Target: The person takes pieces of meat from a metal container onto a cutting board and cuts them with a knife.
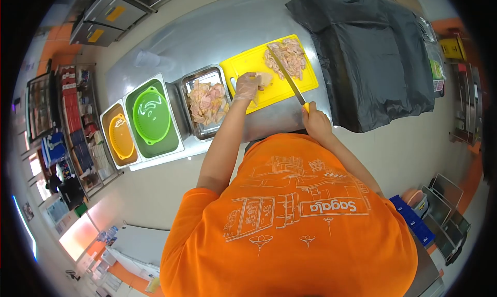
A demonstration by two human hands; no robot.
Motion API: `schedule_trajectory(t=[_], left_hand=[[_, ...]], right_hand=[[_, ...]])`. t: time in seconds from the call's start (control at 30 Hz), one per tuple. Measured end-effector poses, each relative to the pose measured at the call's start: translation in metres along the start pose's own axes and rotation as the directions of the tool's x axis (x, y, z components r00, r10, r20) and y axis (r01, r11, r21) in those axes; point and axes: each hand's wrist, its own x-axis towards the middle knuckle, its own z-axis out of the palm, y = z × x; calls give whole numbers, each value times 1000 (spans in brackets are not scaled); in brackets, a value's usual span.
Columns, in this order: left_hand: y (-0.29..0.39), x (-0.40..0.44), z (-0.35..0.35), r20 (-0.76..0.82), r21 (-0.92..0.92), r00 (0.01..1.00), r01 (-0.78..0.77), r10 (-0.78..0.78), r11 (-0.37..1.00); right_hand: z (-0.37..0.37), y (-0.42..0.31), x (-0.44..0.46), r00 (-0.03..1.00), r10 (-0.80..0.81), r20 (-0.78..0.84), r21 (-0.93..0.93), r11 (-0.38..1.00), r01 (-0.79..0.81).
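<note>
2 colanders (151,116) in pans (175,135), 1 tray (204,132) of raw meat (208,102), left hand (246,87) holding pale piece (265,79), right hand (317,122) gripping knife (288,78)

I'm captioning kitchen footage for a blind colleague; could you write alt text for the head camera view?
A right hand holds a knife across a yellow cutting board, with the left hand at a piece of raw meat. Chopped meat lies toward the board's right end; to the board's left stands a metal tray of larger pieces.

Wide, steeply downward head view
</note>
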Motion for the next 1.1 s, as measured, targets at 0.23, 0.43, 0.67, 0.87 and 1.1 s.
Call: schedule_trajectory(t=[0.23,0.43,0.67,0.87,1.1], left_hand=[[-55,13,-9,-19,107,998,69,-67,992],[-24,-29,-12,-142,498,983,-34,120,866],[-23,-38,-5,-188,524,978,17,96,852],[-26,-40,-2,-184,552,975,-6,128,834],[-27,-48,2,-189,512,969,-41,158,858]], right_hand=[[15,2,-6,986,-31,165,-27,999,36],[21,-3,0,967,-38,253,-143,987,76],[36,-16,20,972,-91,217,-261,954,148],[80,-40,86,957,-284,49,-203,936,288],[58,-1,41,975,-198,103,-148,966,212]])
